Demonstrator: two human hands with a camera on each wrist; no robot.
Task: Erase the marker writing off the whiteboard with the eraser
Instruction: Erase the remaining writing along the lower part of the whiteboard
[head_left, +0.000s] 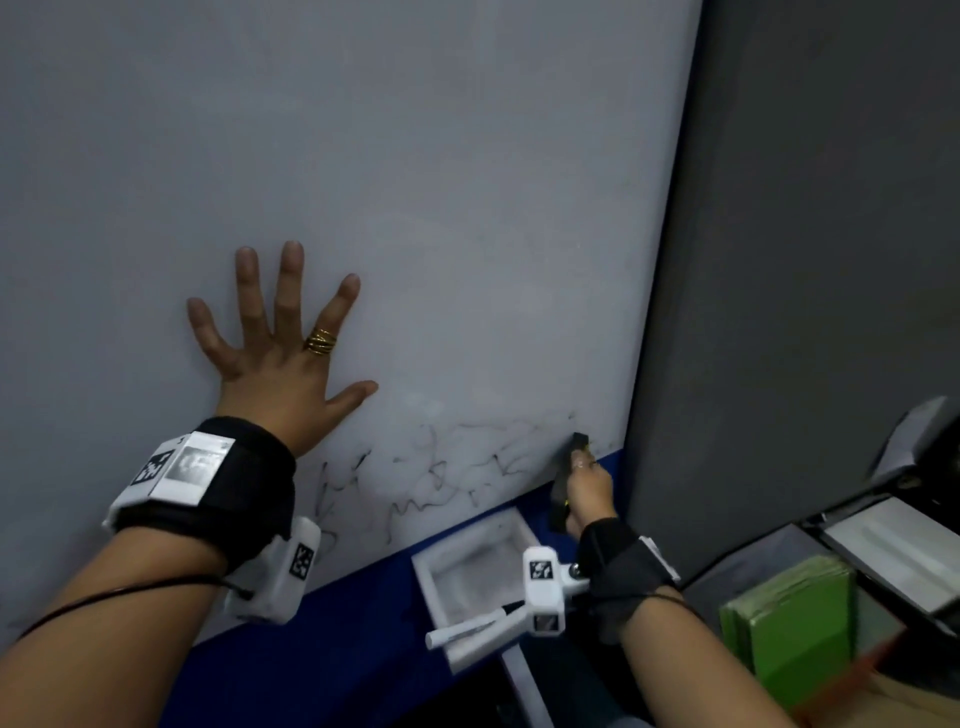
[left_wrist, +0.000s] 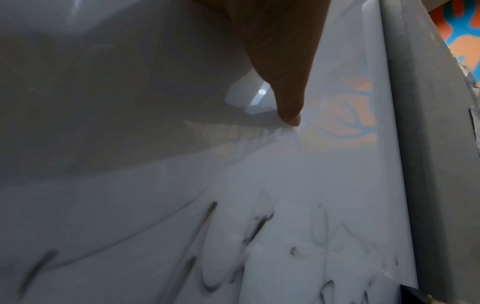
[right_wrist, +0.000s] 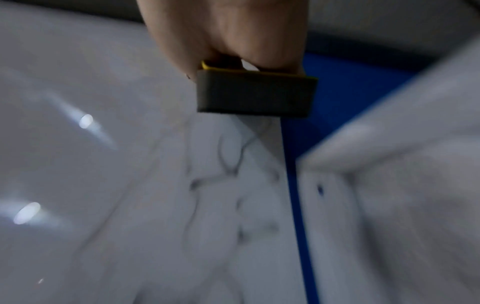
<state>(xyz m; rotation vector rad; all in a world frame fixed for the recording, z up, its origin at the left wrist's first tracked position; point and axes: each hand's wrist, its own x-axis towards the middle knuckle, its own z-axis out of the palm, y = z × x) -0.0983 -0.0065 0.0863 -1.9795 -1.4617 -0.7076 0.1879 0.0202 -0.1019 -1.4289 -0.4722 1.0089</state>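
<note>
Eraser sits at the whiteboard's lower right corner, about 4 o'clock in the head view, dark felt block with a yellow back. Right hand has fingers curled round it, clamped on its back; right wrist view shows the pad meeting the board just beside the blue strip. Left hand is flat on the board at 9 o'clock, fingers spread and straight, holding nothing, just bracing. Marker writing is a faint, half-smeared band running from 7 o'clock to 4 o'clock along the bottom edge, between the two hands; upper board looks clean.

Judged step: wiping the last line of writing, task looks mostly done. To do it well, the person should keep the felt face flat, not tipped on an edge, and press evenly. Strokes should overlap and run from the corner toward 8 o'clock, along the whole band. Darker strokes near the left wrist likely need a second pass. Left hand should stay planted above the writing so the board doesn't flex, and clear of the eraser's path. White tray sits below at 5 o'clock; a low stroke could bump it.
</note>
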